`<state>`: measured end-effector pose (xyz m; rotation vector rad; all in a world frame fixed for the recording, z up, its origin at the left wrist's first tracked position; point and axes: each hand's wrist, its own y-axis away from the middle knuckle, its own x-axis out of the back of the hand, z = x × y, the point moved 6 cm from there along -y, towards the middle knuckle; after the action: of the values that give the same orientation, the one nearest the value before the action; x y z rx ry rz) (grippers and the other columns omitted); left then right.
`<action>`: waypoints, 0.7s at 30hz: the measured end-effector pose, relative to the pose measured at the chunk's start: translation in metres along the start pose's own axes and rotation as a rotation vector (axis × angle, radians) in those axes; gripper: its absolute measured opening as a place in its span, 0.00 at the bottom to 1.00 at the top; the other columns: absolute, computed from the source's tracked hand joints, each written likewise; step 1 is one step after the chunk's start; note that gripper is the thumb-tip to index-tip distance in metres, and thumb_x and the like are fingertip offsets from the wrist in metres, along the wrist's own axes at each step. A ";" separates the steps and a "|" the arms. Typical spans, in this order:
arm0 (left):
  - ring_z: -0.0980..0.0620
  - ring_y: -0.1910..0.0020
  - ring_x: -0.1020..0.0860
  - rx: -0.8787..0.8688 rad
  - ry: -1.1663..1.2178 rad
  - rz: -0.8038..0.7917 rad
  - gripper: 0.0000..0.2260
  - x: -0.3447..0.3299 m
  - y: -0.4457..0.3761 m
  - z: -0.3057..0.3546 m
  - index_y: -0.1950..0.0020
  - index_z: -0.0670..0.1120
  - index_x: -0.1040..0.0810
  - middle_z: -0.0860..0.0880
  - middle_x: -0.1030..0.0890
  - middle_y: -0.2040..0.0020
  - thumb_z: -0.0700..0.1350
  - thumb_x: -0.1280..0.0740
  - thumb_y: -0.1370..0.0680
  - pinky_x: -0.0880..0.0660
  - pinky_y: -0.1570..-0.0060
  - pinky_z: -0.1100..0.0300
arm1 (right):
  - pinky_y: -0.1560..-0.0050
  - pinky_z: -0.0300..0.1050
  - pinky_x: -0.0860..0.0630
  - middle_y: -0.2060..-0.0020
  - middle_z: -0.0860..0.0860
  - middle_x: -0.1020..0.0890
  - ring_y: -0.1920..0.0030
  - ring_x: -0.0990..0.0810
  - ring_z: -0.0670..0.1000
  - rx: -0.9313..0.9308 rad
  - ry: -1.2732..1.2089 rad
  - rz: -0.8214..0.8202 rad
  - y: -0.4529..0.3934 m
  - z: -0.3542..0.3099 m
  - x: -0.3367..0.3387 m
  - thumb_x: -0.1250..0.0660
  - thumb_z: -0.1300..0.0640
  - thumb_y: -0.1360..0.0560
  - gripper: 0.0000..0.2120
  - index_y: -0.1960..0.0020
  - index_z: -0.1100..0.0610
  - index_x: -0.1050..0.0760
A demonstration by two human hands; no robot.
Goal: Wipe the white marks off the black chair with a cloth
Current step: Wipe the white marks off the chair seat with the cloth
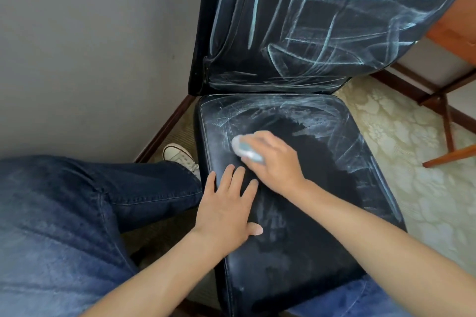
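Black chair [322, 188], patterned cream floor [412, 149]

**Two bare hands on the black leather chair seat**

The left hand [226, 203] lies flat on the black leather chair seat [322, 213] near its left edge, fingers straight and slightly spread, thumb out to the right. The right hand [273, 162], just beyond it toward the backrest, curls down over a small white and pale-blue folded cloth [244, 148]. Both forearms are bare.
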<state>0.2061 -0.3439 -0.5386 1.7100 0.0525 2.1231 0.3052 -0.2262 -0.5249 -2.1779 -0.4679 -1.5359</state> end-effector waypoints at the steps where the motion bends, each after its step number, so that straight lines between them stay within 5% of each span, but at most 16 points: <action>1: 0.39 0.17 0.59 0.026 0.012 0.004 0.45 0.001 0.001 0.000 0.15 0.51 0.53 0.42 0.56 0.16 0.70 0.36 0.22 0.55 0.19 0.36 | 0.55 0.52 0.20 0.39 0.44 0.22 0.45 0.20 0.53 0.084 -0.002 -0.045 0.007 -0.007 0.001 0.35 0.41 0.20 0.18 0.32 0.42 0.24; 4: 0.36 0.17 0.62 0.086 0.007 -0.054 0.43 -0.001 0.006 0.002 0.15 0.52 0.56 0.39 0.60 0.17 0.68 0.37 0.20 0.56 0.19 0.36 | 0.53 0.55 0.21 0.42 0.42 0.21 0.45 0.20 0.53 0.088 0.180 -0.137 -0.014 0.008 0.018 0.41 0.35 0.20 0.17 0.34 0.36 0.28; 7: 0.35 0.18 0.66 0.131 0.010 -0.106 0.46 0.000 0.007 -0.003 0.15 0.53 0.62 0.37 0.66 0.17 0.70 0.39 0.21 0.58 0.19 0.35 | 0.51 0.59 0.24 0.48 0.47 0.22 0.46 0.24 0.60 -0.231 0.293 -0.129 -0.059 0.056 0.030 0.41 0.42 0.21 0.10 0.42 0.43 0.30; 11: 0.37 0.18 0.66 0.105 0.061 -0.140 0.49 0.005 0.004 -0.009 0.15 0.49 0.63 0.39 0.66 0.17 0.70 0.36 0.21 0.55 0.18 0.40 | 0.47 0.56 0.29 0.37 0.52 0.26 0.39 0.30 0.62 -0.493 0.122 -0.092 -0.072 0.063 0.019 0.42 0.39 0.21 0.18 0.34 0.44 0.31; 13: 0.40 0.17 0.60 0.092 0.124 -0.100 0.48 0.013 0.001 -0.017 0.15 0.47 0.57 0.41 0.60 0.17 0.67 0.32 0.22 0.49 0.19 0.46 | 0.49 0.54 0.30 0.38 0.50 0.27 0.39 0.30 0.59 -0.440 0.096 -0.039 -0.059 0.028 0.008 0.41 0.35 0.22 0.21 0.33 0.43 0.30; 16: 0.46 0.19 0.48 0.112 0.202 0.004 0.45 0.024 -0.001 -0.032 0.17 0.45 0.47 0.46 0.49 0.19 0.62 0.27 0.24 0.41 0.22 0.50 | 0.56 0.50 0.23 0.45 0.45 0.25 0.45 0.26 0.52 -0.117 0.076 -0.014 -0.020 -0.032 -0.011 0.37 0.34 0.23 0.20 0.36 0.42 0.27; 21: 0.46 0.20 0.48 0.126 0.162 -0.001 0.43 0.021 0.004 -0.032 0.18 0.44 0.48 0.46 0.47 0.22 0.59 0.28 0.22 0.41 0.22 0.46 | 0.65 0.48 0.26 0.47 0.46 0.23 0.49 0.23 0.54 0.156 0.262 -0.016 -0.039 -0.020 -0.004 0.36 0.35 0.22 0.19 0.36 0.44 0.25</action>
<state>0.1712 -0.3334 -0.5257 1.6006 0.2375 2.2968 0.2681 -0.2038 -0.5164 -1.8288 -0.5009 -1.7030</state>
